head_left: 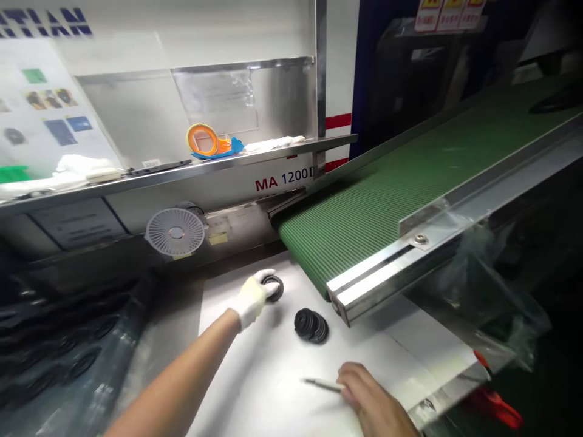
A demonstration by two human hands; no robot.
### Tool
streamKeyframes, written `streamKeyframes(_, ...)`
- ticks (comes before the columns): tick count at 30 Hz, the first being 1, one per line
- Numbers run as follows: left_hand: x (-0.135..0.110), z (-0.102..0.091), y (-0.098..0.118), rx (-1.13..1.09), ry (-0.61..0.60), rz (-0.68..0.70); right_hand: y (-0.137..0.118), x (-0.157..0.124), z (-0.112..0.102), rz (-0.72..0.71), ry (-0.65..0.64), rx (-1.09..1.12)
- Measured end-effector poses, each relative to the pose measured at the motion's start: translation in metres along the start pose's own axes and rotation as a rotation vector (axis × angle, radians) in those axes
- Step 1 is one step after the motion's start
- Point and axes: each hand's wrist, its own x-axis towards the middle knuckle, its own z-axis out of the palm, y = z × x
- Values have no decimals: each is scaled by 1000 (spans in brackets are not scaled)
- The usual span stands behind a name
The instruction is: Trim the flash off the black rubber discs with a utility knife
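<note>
Work looks unfinished from here: the left hand (253, 298) pinches a black ring (280, 287) over the table (268, 388), the right hand (371, 397) grips a slim pointed tool (322, 384), and whether the black pieces (304, 323) between them are finished, I can't tell.

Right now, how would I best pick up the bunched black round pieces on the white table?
Grip the black round pieces by their outer rims, probably from above and the left: they sit bunched together, with the conveyor belt beyond them to the right.
</note>
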Motion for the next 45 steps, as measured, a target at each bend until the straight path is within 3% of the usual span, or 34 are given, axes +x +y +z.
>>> streamKeyframes(4,-129,-7,-1,-380,105,-18,-54,-7,-21,108,-14,333)
streamKeyframes(8,-247,21,-18,-1059,135,-142,-128,-24,-18,7,-133,478)
streamKeyframes(10,-288,38,-28,-1341,153,-169,-158,-39,-7,-72,-199,483)
streamKeyframes(14,-332,59,-45,-1406,255,-162,-191,-67,16,-153,-266,387)
streamKeyframes(18,-336,62,-60,-1402,326,-292,-200,-67,23,-141,-354,249)
streamKeyframes(21,-322,51,-66,-1442,203,-340,-199,-53,19,-173,-428,316)
streamKeyframes(25,-296,24,-66,-1506,119,-307,-178,-35,10,-142,-306,478)
streamKeyframes(28,-275,6,-62,-1518,193,-364,-154,-32,8,11,-221,379)
streamKeyframes(30,-263,0,-61,-1518,305,-378,-144,-34,12,54,-284,352)
streamKeyframes(33,-249,-3,-61,-1510,406,-365,-141,-36,24,18,-383,402)
streamKeyframes(36,-246,-4,-63,-1548,419,-399,-147,-32,37,-1,-375,373)
streamKeyframes(41,-254,-6,-68,-1633,295,-247,-154,-26,45,35,-368,320)
streamKeyframes(45,-265,-7,-60,-1575,300,-98,-159,-29,36,-23,-369,334)
